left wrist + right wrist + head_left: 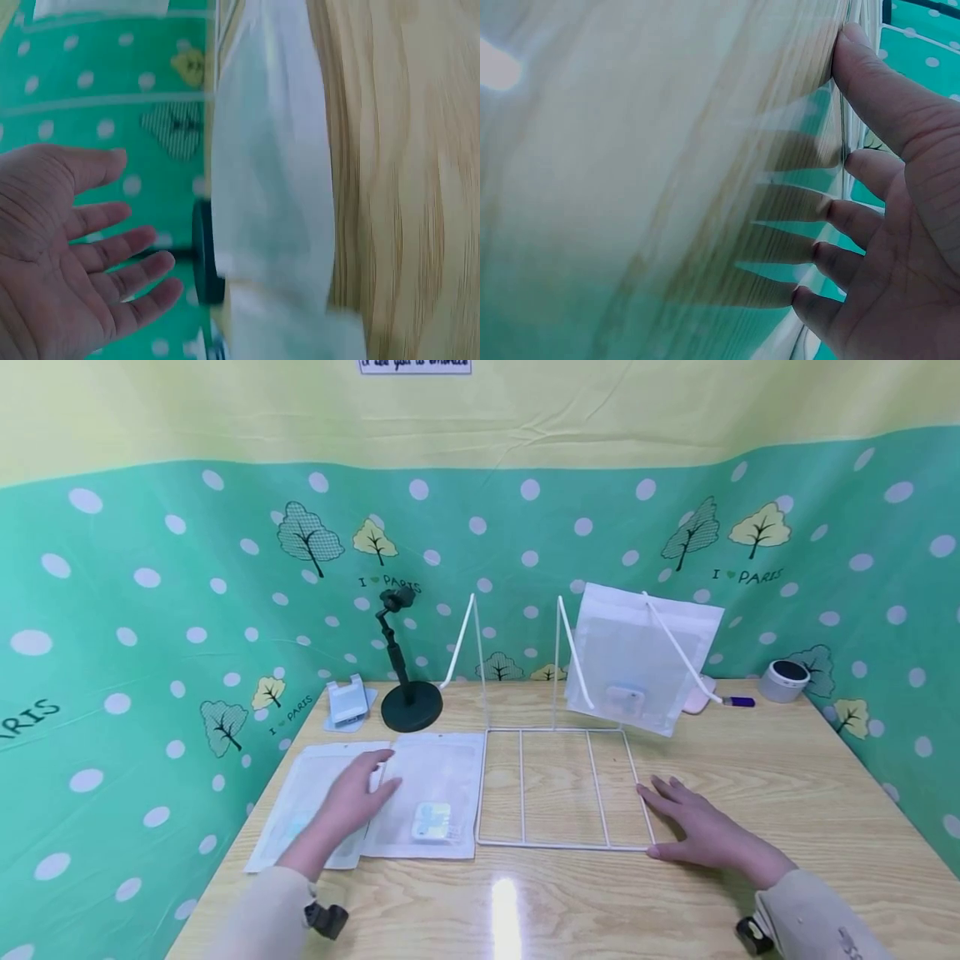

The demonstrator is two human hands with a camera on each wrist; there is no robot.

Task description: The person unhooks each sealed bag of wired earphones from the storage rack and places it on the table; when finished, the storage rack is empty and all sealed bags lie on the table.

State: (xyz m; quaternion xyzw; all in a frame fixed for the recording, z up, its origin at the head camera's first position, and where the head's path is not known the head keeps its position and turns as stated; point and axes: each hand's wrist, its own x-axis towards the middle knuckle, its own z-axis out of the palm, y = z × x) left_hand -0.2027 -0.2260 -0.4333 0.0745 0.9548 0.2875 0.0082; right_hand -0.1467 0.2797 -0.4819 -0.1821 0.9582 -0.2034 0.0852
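Note:
A white wire rack [522, 785] stands on the table with upright prongs at its back. From its right prong hangs a translucent white pouch [637, 647]. My right hand [701, 831] rests at the rack's right side, fingers spread, with thumb and fingertips right at the wire; the right wrist view shows the fingertips down on the tabletop [630, 150]. Two similar flat pouches lie left of the rack, the nearer one [435, 777] beside its frame and the other [288, 810] partly behind my left arm. My left hand [356, 789] hovers over them, palm empty and fingers loosely spread.
At the back left are a black stand with a round base [412, 707] and a light blue holder [347, 702]. A white cylinder [784, 681], a purple-ended pen [740, 702] and a pale pink object [699, 695] sit at the back right. Dotted green cloth [480, 552] hangs behind the table.

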